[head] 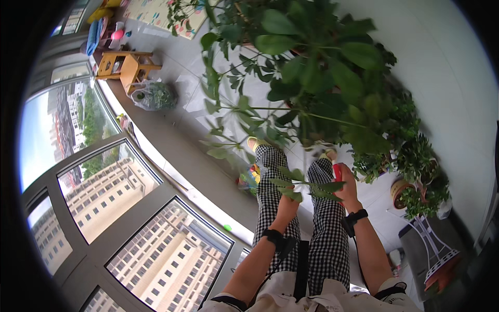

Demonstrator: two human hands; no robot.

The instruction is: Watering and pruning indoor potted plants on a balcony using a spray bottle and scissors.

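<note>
My left hand (287,206) is closed on a leafy green sprig (292,183) in front of my checkered trousers. To its right, my right hand (347,187) grips a red-handled tool (337,173); leaves and fingers hide part of it, so its exact kind cannot be told. More leaves of the sprig reach across towards that hand. Beyond both hands stands a large broad-leaved potted plant (312,74), its thin stems spreading out to the left above the tiled floor.
Bushy potted plants (417,156) line the wall on the right, near a white metal plant stand (440,261). A wooden chair (130,70) and a clear plastic bag of leaves (154,95) stand at the upper left. Windows (171,249) run along the left.
</note>
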